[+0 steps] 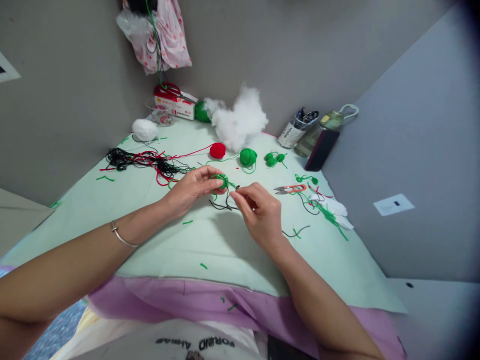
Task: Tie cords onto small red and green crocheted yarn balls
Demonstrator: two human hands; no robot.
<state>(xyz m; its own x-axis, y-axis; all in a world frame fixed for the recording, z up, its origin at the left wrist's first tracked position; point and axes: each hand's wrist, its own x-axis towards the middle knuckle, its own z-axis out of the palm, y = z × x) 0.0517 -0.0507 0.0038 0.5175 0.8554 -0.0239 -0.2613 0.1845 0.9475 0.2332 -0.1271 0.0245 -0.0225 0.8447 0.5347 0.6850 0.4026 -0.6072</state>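
Observation:
My left hand [193,189] pinches a small green yarn piece [220,180] above the pale green table [157,240]. My right hand [259,212] is closed beside it, its fingertips pinched on a black thread [225,204] that hangs down from the green piece and loops on the table. The two hands are nearly touching at the middle of the table. A silver bangle sits on my left wrist.
A tangle of black and red yarn [142,161] lies at the left, a white ball [144,129] behind it. Red ball [217,150], green ball [248,157], white stuffing [240,122], snips [289,189], a phone [321,149], a bottle and a tin stand farther back and right.

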